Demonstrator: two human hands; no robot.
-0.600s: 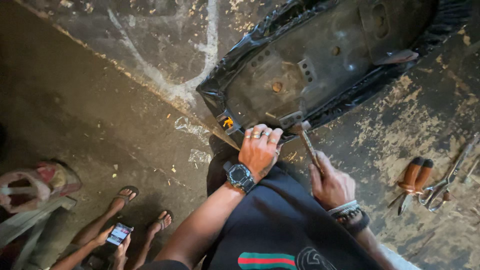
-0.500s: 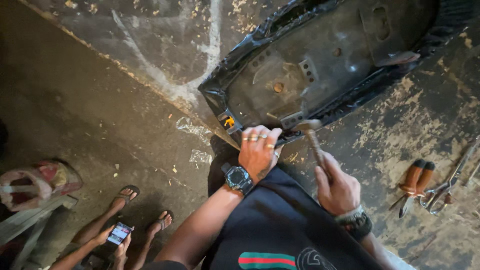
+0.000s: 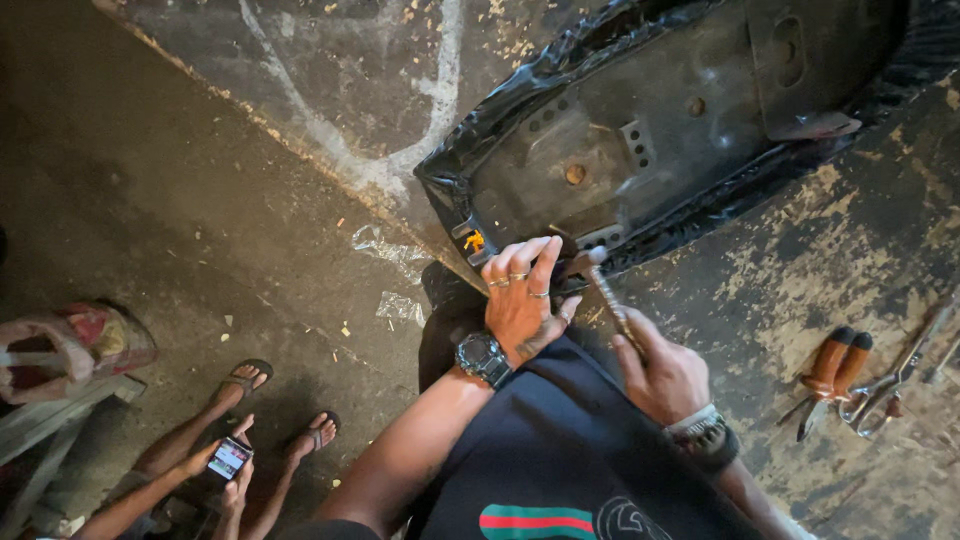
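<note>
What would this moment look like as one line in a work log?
left hand: pressing seat cover edge | right hand: holding small hammer at seat base rim | pliers and scissors lying right

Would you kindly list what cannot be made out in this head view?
- Seat base: far end cut off by the top and right edges.
- Hammer: lower handle hidden inside the right hand.
- What the left hand presses: covered by its fingers.
- Tools at right: overlapping, kinds unclear.

One seat base (image 3: 650,150), one hammer (image 3: 612,300), two orange-handled tools (image 3: 835,365), one phone (image 3: 228,458).
</note>
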